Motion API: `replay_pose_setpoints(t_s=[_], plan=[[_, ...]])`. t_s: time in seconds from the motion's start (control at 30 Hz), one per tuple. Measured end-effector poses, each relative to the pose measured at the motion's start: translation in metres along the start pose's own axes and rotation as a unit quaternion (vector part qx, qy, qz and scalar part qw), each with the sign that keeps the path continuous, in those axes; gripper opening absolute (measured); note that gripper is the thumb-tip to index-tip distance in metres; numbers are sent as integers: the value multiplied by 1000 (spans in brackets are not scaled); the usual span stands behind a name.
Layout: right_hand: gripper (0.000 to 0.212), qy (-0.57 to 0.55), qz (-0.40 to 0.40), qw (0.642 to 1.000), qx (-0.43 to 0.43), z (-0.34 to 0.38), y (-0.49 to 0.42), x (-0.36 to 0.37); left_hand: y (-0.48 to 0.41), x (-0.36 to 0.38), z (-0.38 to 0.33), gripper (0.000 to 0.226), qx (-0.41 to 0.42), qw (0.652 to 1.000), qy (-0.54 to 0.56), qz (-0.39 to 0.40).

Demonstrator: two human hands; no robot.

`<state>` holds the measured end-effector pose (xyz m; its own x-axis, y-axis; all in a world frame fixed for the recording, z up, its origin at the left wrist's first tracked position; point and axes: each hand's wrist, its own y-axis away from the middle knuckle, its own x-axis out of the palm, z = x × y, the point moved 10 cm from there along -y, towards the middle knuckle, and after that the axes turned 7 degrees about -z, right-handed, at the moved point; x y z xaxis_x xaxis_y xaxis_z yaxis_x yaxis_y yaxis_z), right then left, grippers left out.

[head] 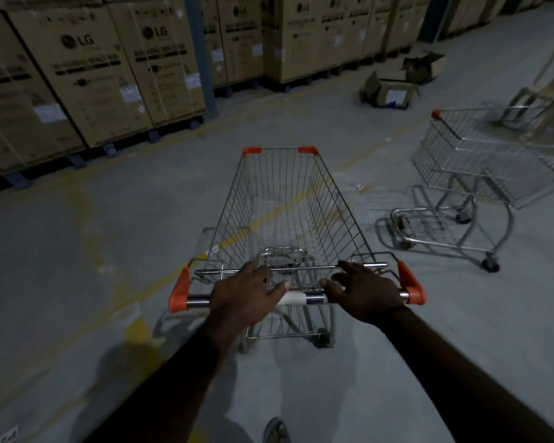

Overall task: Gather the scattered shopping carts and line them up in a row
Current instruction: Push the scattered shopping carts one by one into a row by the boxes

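Note:
An empty wire shopping cart (288, 199) with orange corner caps stands straight ahead of me on the concrete floor. Its handle bar (301, 298) runs across just below my hands. My left hand (243, 295) lies palm-down on the left half of the bar with its fingers spread forward, not curled round it. My right hand (362, 292) rests the same way on the right half. A second empty cart (480, 174) stands to the right, turned at an angle, about a cart's width away.
Tall stacks of cardboard appliance boxes (87, 75) on pallets line the left and back. Open cartons (387, 89) lie on the floor at the back right. A beige trolley frame (538, 91) stands behind the second cart. My shoe (275, 431) shows at the bottom.

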<state>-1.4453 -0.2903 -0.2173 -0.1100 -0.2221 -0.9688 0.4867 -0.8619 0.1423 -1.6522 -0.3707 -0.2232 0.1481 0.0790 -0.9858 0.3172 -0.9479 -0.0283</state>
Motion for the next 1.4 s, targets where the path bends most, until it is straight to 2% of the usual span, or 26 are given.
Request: replay_pose_setpoints(t_s=[0.27,0.43,0.53,0.77,1.07,1.4], plan=[[70,2,-40,998,40,18,99,27,82,2,6,77,62,998,-12,6],[70,-9,-49,996,75,37,149,34,113,-5,16,95,95,995,-18,4],[69,-14,-62,993,97,47,171,37,123,-9,18,116,130,991,-22,10],[77,-21,-71,982,175,77,196,48,113,-8,31,90,210,977,-24,30],[75,-32,-68,959,273,102,226,55,104,-6,28,94,302,953,6,38],[74,-26,-89,926,365,97,278,54,117,8,-21,89,403,914,17,39]])
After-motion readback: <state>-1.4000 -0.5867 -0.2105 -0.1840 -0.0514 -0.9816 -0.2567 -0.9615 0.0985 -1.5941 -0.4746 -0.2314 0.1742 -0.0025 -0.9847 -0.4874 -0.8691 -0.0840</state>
